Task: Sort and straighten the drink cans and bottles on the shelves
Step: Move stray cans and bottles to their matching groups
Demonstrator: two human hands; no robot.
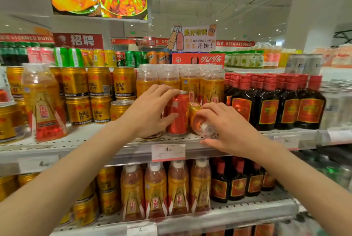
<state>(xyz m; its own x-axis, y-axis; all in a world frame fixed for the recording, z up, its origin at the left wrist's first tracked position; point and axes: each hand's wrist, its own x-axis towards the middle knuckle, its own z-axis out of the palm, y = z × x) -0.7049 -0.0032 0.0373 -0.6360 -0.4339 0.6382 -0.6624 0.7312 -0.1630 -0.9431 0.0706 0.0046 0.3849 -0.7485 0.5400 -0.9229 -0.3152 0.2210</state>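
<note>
Left hand (pixel 150 110) grasps upright glossy red can (pixel 178 114) at perforated metal shelf (pixel 106 140) front. Right hand (pixel 228 127) grips toppled clear plastic bottle (pixel 202 121), white cap outward, touching the can.

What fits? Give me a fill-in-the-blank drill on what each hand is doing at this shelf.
1. The left hand grips an upright ____ can.
2. The right hand holds a bottle lying on its ____.
3. The dark bottles have ____ caps.

Missing words: red; side; red
</note>
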